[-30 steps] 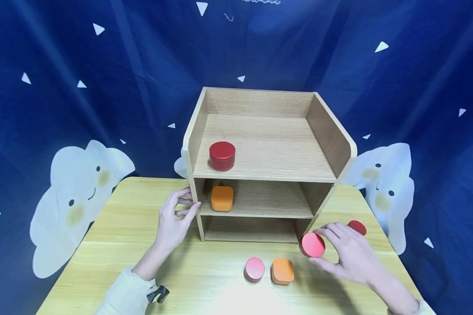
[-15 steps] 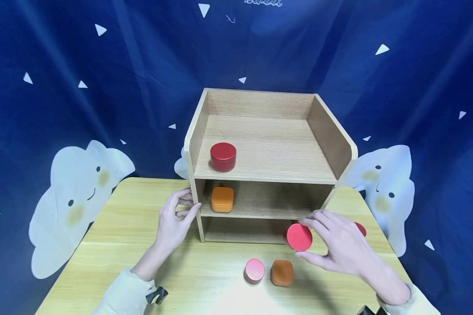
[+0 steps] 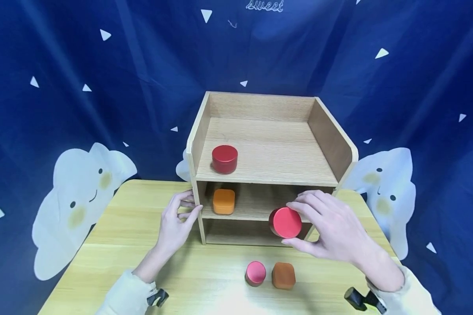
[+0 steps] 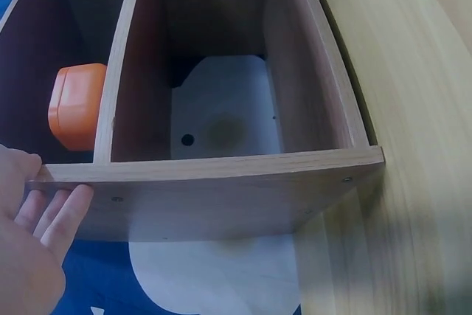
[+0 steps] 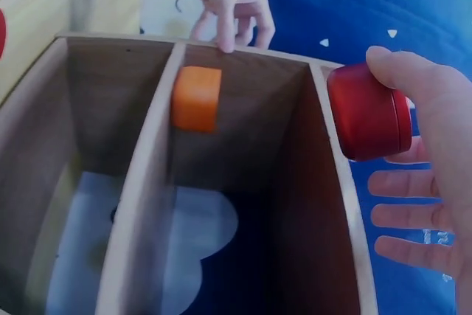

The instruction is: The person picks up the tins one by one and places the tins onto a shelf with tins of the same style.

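Observation:
In the head view my right hand (image 3: 331, 227) pinches a red round tin (image 3: 287, 222) between thumb and fingers, in front of the middle shelf's right part. The right wrist view shows the thumb on the side of this tin (image 5: 369, 112). My left hand (image 3: 177, 218) holds the left side panel of the wooden shelf unit (image 3: 260, 151), thumb at its front edge, fingers on the outer face. A second red tin (image 3: 224, 159) sits at the top shelf's left. Below it, an orange square box (image 3: 224, 201) stands on the middle shelf.
On the table (image 3: 114, 240) before the unit stand a small pink round tin (image 3: 255, 273) and another orange square box (image 3: 284, 275), side by side. A blue curtain (image 3: 161, 65) with white clouds and triangles hangs behind.
My right hand has carried the red tin leftward and up, from beside the unit's right side to before the shelves. The left hand stays at the panel. The view tilts slightly up.

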### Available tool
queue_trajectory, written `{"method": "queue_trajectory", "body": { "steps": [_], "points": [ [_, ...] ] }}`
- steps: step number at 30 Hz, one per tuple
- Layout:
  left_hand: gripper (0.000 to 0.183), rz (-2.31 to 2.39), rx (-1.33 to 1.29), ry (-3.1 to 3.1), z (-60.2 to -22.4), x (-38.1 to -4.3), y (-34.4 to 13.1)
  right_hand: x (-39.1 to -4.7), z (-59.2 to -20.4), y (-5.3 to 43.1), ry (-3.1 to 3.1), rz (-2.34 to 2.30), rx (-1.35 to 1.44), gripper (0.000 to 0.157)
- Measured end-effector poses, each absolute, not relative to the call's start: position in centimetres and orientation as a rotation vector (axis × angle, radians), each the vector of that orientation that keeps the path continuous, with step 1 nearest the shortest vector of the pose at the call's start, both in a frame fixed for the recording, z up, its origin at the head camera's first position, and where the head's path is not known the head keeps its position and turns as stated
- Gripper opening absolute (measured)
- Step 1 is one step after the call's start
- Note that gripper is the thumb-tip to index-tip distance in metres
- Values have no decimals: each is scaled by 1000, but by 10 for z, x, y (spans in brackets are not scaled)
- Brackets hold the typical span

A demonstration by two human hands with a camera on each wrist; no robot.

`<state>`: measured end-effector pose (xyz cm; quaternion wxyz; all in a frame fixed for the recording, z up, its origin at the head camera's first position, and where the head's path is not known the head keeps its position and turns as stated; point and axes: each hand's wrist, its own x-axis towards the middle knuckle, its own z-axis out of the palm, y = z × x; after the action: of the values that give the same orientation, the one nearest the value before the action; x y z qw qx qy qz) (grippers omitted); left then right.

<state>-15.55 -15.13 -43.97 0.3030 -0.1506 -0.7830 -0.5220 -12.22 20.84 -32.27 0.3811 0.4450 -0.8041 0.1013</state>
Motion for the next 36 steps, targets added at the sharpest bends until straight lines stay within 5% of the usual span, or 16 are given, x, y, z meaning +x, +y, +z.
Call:
{"method": "queue_trajectory", "body": {
  "steps": [18,36],
  "points": [
    [40,-1362,-409,-2045,-440,-155,-151,-151,-260,176,-2022,202,1147,68],
    [39,-1378,-402,-2052,-440,-155,-149,-201,-247,158,-2129,124,1100,63]
  ]
}}
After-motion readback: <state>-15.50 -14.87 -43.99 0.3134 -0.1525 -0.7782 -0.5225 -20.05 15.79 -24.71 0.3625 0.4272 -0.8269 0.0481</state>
